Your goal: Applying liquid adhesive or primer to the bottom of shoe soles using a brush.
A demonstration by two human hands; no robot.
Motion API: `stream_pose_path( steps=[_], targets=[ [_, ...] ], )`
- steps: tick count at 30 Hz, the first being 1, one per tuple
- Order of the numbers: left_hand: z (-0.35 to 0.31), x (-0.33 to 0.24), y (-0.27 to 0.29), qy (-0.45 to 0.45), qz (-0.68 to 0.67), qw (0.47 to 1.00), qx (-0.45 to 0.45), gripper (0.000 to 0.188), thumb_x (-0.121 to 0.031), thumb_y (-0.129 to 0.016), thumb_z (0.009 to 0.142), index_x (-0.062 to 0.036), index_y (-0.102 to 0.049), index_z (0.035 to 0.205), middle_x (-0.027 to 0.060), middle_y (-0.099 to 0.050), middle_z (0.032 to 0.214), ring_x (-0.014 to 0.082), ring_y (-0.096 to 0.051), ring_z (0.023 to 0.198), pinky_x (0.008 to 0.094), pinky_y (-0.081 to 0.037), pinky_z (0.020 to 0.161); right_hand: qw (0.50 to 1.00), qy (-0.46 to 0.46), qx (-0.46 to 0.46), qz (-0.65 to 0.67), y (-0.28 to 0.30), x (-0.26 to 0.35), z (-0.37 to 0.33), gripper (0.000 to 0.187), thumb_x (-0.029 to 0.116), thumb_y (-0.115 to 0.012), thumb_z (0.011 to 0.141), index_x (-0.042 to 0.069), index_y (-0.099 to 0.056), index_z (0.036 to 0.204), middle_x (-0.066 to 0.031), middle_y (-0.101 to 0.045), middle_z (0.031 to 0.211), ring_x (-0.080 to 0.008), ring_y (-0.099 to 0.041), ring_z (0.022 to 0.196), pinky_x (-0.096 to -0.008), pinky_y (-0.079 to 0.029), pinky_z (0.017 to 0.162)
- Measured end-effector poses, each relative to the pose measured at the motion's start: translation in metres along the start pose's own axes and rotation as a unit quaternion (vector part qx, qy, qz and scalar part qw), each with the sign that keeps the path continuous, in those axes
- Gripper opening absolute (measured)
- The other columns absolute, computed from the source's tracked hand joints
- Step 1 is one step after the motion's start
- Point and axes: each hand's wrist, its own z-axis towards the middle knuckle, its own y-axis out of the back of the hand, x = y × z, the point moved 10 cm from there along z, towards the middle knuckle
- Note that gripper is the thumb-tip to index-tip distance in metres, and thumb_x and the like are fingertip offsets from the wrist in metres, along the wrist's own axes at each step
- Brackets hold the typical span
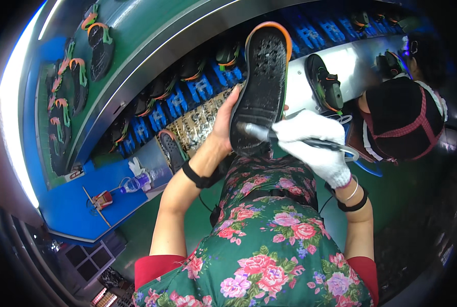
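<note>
A black shoe sole [264,82] with an orange rim at its far end stands tilted before me, its broad face toward me. My bare left hand [225,120] grips it along the left edge, and some fingers are hidden behind it. My right hand [313,140], in a white knit glove, is closed round the dark handle of a brush [259,132]. The pale bristles lie against the near end of the sole, where the surface looks wet. A clear tube [350,153] loops beside the glove at the brush's back end.
Shoe uppers [162,84] sit on blue racks behind the sole. More soles [100,48] lie on a green belt at upper left. A black shoe [323,82] rests on a white surface. A blue table [80,204] holds a bottle [135,183]. Another person [402,117] works at right.
</note>
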Motion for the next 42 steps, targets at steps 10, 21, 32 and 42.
stream_pose_path(
  steps=[10,21,32,42],
  targets=[
    [-0.008,0.033,0.006,0.03,0.015,0.999,0.009,0.081,-0.065,-0.035,0.102,-0.0022,-0.04,0.153,0.0331,-0.051,0.143,0.047,-0.063,0.118,0.0558,-0.056,0.097,0.887,0.259,-0.03,-0.381,0.024,0.047,0.051,0.028,0.002,-0.071,0.082,0.008,-0.075,0.109,-0.0128,-0.074,0.108,-0.0286,-0.069,0.091,-0.0392,-0.056,0.08],
    [-0.03,-0.026,-0.014,-0.095,0.067,0.992,0.037,0.085,-0.063,-0.051,0.097,-0.006,-0.032,0.157,0.0303,-0.046,0.148,0.0484,-0.055,0.128,0.0611,-0.052,0.101,0.947,-0.108,-0.091,0.287,0.037,-0.015,-0.007,0.015,-0.009,-0.074,0.075,-0.002,-0.074,0.089,-0.0159,-0.075,0.096,-0.0224,-0.072,0.085,-0.0325,-0.057,0.079],
    [-0.035,-0.252,-0.107,-0.297,-0.008,0.948,0.114,0.092,-0.063,-0.056,0.096,0.0038,-0.029,0.153,0.0325,-0.031,0.154,0.0453,-0.052,0.13,0.0525,-0.046,0.112,0.891,-0.208,-0.203,0.349,0.026,-0.111,-0.035,0.016,-0.01,-0.071,0.079,-0.005,-0.075,0.093,-0.0075,-0.071,0.08,-0.0123,-0.061,0.065,-0.024,-0.046,0.06],
    [-0.033,-0.305,-0.07,-0.4,-0.076,0.899,0.162,0.099,-0.059,-0.043,0.102,0.0064,0.006,0.158,0.0278,-0.005,0.166,0.0411,-0.028,0.15,0.0505,-0.033,0.122,0.922,-0.221,-0.171,0.268,0.031,-0.127,-0.052,0.024,-0.004,-0.072,0.082,-0.003,-0.077,0.106,-0.0096,-0.077,0.093,-0.0095,-0.062,0.07,-0.0225,-0.047,0.063]
  ],
)
